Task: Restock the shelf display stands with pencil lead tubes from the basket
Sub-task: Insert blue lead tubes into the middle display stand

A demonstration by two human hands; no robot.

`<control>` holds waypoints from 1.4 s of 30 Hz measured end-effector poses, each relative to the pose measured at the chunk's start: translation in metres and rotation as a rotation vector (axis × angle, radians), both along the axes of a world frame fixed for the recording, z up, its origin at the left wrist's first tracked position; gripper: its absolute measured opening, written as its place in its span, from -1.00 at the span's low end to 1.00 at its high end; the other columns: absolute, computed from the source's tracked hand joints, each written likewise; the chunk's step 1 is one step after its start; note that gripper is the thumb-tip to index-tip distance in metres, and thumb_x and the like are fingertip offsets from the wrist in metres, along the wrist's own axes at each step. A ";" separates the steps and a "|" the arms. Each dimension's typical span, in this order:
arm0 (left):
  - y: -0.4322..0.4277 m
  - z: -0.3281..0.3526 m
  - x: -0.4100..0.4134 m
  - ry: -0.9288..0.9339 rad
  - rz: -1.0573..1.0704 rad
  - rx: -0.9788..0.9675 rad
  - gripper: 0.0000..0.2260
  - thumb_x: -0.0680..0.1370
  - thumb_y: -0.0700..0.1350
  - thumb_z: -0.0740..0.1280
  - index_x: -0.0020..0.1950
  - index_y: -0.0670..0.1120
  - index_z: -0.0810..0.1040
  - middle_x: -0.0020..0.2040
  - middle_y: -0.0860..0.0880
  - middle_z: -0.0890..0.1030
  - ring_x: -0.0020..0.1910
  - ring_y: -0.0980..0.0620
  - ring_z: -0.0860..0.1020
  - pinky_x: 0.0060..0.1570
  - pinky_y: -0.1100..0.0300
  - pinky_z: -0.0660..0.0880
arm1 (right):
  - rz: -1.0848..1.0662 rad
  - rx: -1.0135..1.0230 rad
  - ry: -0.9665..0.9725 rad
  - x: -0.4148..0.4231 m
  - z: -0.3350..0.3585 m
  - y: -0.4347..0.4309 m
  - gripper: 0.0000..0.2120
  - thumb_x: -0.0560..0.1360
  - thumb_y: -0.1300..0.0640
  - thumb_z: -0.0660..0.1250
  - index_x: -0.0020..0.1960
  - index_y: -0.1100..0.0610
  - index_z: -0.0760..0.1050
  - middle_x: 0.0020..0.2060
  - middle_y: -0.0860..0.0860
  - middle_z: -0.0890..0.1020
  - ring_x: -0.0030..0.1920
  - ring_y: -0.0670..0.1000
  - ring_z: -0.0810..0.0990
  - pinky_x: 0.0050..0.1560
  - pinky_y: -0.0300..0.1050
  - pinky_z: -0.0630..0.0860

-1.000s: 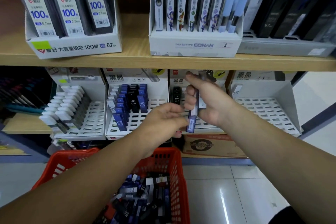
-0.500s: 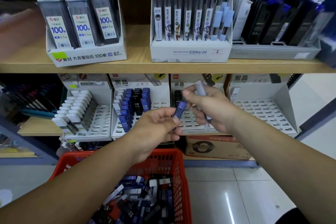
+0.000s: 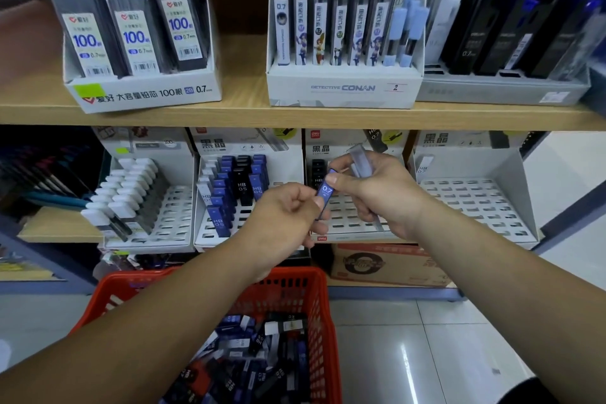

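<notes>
A red basket (image 3: pixel 319 305) sits low in front of me, full of loose pencil lead tubes (image 3: pixel 255 354). My left hand (image 3: pixel 282 216) pinches the lower end of a blue lead tube marked 0.7 (image 3: pixel 326 193). The thumb of my right hand (image 3: pixel 380 193) rests on that tube's top end, and the same hand holds a translucent grey tube (image 3: pixel 359 161). Both hands hover before the third white display stand (image 3: pixel 347 220), which has a few black tubes (image 3: pixel 316 170) at its back left. The second stand (image 3: pixel 210 236) holds blue and black tubes.
A stand of white-capped tubes (image 3: pixel 131 193) is at the left and a bare slotted stand (image 3: pixel 475 203) at the right. The upper wooden shelf (image 3: pixel 242 111) carries three boxes of lead packs. A cardboard box (image 3: pixel 377 262) lies under the stands; a tiled floor is at the right.
The blue tube went from my right hand's grip into my left hand's fingers. Both hands stayed in front of the third stand, and my view moved closer to the shelf.
</notes>
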State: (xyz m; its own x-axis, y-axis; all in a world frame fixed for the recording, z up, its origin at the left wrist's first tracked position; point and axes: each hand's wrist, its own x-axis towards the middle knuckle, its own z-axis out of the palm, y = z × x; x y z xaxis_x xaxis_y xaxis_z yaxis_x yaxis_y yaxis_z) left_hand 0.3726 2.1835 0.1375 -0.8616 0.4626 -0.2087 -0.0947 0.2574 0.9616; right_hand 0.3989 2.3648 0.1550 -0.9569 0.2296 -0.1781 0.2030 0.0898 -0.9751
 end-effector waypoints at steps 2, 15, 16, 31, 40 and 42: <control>0.005 -0.009 -0.003 0.101 0.002 -0.057 -0.90 0.68 -0.11 0.33 0.04 -0.06 0.64 -0.09 -0.05 0.73 -0.22 0.11 0.68 -0.36 0.34 0.50 | 0.003 0.086 0.023 -0.002 -0.001 0.005 -0.86 0.53 0.20 0.51 0.05 0.14 0.60 -0.50 -0.08 0.55 -0.58 -0.04 0.31 -0.53 -0.22 0.25; 0.023 -0.060 -0.020 0.633 -0.202 -0.567 -0.79 0.61 -0.01 0.40 0.23 0.04 0.68 0.19 0.12 0.59 0.14 0.05 0.59 0.12 0.04 0.57 | -0.229 0.844 0.034 -0.030 -0.021 0.049 -0.89 0.56 0.06 0.42 0.06 0.03 0.65 -0.07 0.08 0.68 -0.01 0.19 0.63 0.03 0.05 0.62; 0.022 -0.061 -0.021 0.620 -0.201 -0.540 -0.79 0.59 0.02 0.43 0.21 0.05 0.69 0.16 0.13 0.58 0.13 0.06 0.58 0.12 0.04 0.57 | -0.231 0.856 0.013 -0.033 -0.021 0.049 -0.88 0.56 0.05 0.41 0.06 0.05 0.65 -0.06 0.09 0.68 -0.01 0.19 0.63 0.02 0.04 0.62; 0.010 -0.065 -0.023 0.535 -0.213 -0.437 -0.78 0.55 0.02 0.49 0.19 0.09 0.67 0.06 0.21 0.55 0.11 0.17 0.56 0.21 0.09 0.53 | -0.061 1.000 -0.011 -0.049 -0.030 0.031 -0.84 0.58 0.08 0.36 0.14 -0.05 0.61 0.01 0.00 0.67 0.02 0.14 0.62 0.03 -0.01 0.60; 0.009 -0.046 -0.022 0.378 -0.112 -0.344 -0.91 0.57 -0.01 0.48 0.07 0.05 0.68 -0.01 0.15 0.67 -0.29 0.31 0.55 -0.10 0.27 0.48 | -0.233 -0.031 -0.065 -0.037 -0.013 0.026 -0.81 0.57 0.02 0.46 0.04 0.12 0.56 -0.33 0.02 0.56 -0.46 -0.02 0.43 -0.42 -0.19 0.37; 0.015 -0.032 -0.015 0.268 -0.029 -0.180 -0.89 0.56 -0.02 0.49 0.05 0.00 0.67 -0.06 0.05 0.69 -0.31 0.24 0.60 -0.22 0.27 0.50 | -0.175 -0.381 -0.116 -0.029 -0.003 0.021 -0.83 0.63 0.03 0.36 0.09 0.12 0.48 -0.38 0.04 0.47 -0.46 0.02 0.37 -0.42 -0.14 0.34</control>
